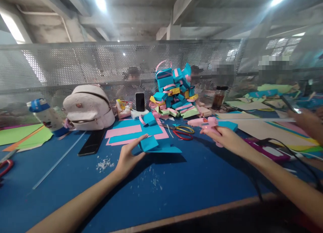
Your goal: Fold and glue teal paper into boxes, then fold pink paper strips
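Between the thumb and fingers of my left hand (128,156) is a folded piece of blue paper (158,146), raised a little over the table. My right hand (228,139) is wrapped round the grip of a pink glue gun (205,122). Its nozzle points left, and a long clear glue stick (254,120) runs out of its back. Beyond my left hand lie flat pink and blue paper strips (127,129) with a small folded blue paper piece (148,119) on them. Scissors (183,132) with red and yellow handles rest past the glue gun.
A tall heap of folded blue, pink and yellow paper boxes (174,91) stands at the back. To the left are a white backpack (88,108), a bottle (47,117) and a black phone (92,143). Another person's hand (309,122) is at far right, near a purple-and-white object (268,150).
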The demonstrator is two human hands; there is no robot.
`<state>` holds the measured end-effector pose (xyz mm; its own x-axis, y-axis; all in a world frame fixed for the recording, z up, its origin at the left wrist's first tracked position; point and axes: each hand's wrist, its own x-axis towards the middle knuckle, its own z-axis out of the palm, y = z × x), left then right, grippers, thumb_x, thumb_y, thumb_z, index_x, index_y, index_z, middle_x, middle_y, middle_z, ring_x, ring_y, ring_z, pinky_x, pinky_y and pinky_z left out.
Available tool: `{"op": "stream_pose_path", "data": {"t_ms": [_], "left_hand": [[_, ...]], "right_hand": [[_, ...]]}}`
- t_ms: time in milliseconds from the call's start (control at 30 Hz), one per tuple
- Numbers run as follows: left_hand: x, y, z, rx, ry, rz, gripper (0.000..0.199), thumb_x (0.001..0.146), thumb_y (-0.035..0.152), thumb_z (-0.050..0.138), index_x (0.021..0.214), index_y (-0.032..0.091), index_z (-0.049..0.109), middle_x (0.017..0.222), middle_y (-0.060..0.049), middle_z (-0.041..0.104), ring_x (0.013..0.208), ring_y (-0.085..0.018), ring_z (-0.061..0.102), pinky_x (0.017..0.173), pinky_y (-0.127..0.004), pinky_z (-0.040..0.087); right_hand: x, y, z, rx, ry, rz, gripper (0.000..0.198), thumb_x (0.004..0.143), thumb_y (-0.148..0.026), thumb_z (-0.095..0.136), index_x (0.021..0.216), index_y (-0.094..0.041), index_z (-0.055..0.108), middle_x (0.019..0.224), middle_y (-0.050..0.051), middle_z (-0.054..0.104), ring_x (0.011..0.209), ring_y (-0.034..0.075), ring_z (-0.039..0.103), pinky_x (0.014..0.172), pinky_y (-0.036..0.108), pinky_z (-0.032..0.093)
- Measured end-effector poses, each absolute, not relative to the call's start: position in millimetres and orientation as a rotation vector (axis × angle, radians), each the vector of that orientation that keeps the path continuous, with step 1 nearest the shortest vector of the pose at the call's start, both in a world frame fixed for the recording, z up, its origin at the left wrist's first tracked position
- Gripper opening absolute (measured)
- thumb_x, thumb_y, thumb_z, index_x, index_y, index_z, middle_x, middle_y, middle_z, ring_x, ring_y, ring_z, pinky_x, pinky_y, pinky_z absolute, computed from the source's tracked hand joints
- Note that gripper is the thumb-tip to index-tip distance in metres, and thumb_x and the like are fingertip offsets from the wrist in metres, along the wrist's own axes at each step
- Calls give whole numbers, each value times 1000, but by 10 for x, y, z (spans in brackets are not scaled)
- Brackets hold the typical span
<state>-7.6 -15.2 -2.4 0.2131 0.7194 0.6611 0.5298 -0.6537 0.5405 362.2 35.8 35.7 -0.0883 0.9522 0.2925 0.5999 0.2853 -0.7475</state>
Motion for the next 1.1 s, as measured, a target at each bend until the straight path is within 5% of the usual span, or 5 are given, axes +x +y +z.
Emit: {"op": "stream_pose_path", "data": {"t_ms": [133, 300, 1100], "left_hand": [[-58, -158, -32, 2292, 1199, 1430, 50, 83, 25, 72, 132, 24, 61, 128, -6, 69, 119, -28, 64, 102, -40, 52], [-59, -162, -37, 2311, 1216, 1449, 51, 83, 23, 72, 133, 24, 60, 129, -7, 68, 118, -28, 65, 100, -41, 54], [-64, -163, -71, 2267, 1211, 1455, 51, 83, 23, 72, 133, 24, 60, 127, -6, 70, 113, -27, 68, 100, -41, 54]], "right_hand": [[3409, -63, 500, -1228, -1893, 934, 56, 86, -68, 50, 91, -15, 66, 58, -2, 42, 48, 11, 39, 43, 25, 31], [3078, -321, 464, -1022, -1954, 1267, 49, 91, -61, 52, 95, -15, 66, 59, -4, 39, 48, 9, 37, 43, 21, 31], [2611, -222, 165, -883, -1897, 1349, 55, 92, -64, 46, 83, -14, 65, 51, -5, 44, 43, 8, 42, 43, 20, 34]]}}
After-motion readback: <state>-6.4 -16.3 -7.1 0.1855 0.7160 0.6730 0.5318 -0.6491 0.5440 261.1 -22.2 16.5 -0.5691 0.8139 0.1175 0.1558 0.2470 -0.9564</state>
